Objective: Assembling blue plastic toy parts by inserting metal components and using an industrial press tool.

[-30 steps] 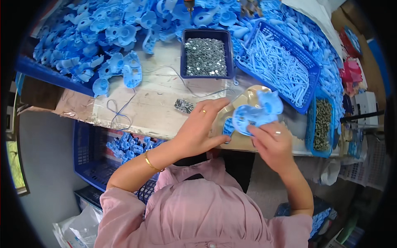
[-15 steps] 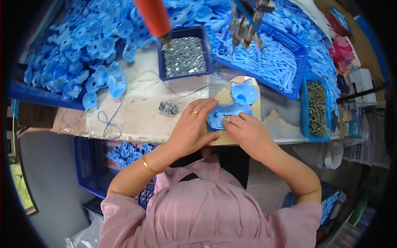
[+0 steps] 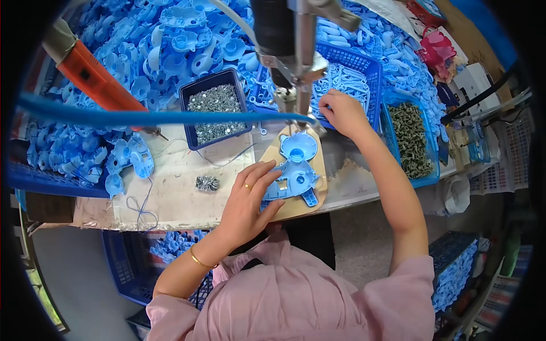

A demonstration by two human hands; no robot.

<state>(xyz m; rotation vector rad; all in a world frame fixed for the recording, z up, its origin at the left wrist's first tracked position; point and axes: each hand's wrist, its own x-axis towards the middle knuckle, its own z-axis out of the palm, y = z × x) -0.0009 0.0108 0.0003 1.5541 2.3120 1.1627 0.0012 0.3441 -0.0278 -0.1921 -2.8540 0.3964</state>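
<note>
A light-blue plastic toy shell (image 3: 300,177), animal-shaped with a round head part, lies hollow side up on a tan board (image 3: 319,200) at the table's front. My left hand (image 3: 248,196) holds the shell's left end, its fingers over that end and its thumb at the lower edge. Farther off to the right, my right hand (image 3: 343,113) is at the near side of a blue basket (image 3: 372,94) full of slender light-blue plastic parts (image 3: 348,82). Its fingers are curled together, and whatever lies between them is hidden. Above the shell's head hangs a metal driver head (image 3: 293,68).
An orange electric screwdriver (image 3: 102,77) hangs at left, and a blue hose (image 3: 170,117) crosses in front. A dark tray of screws (image 3: 219,139) and a small screw pile (image 3: 207,183) lie left of the board. At right is a blue tray (image 3: 435,165) of greenish parts. Blue shells (image 3: 170,51) heap behind.
My right hand has left the shell and reached forward to the basket. The shell now shows its upright hollow body with the left hand still on it. My view has shifted.
</note>
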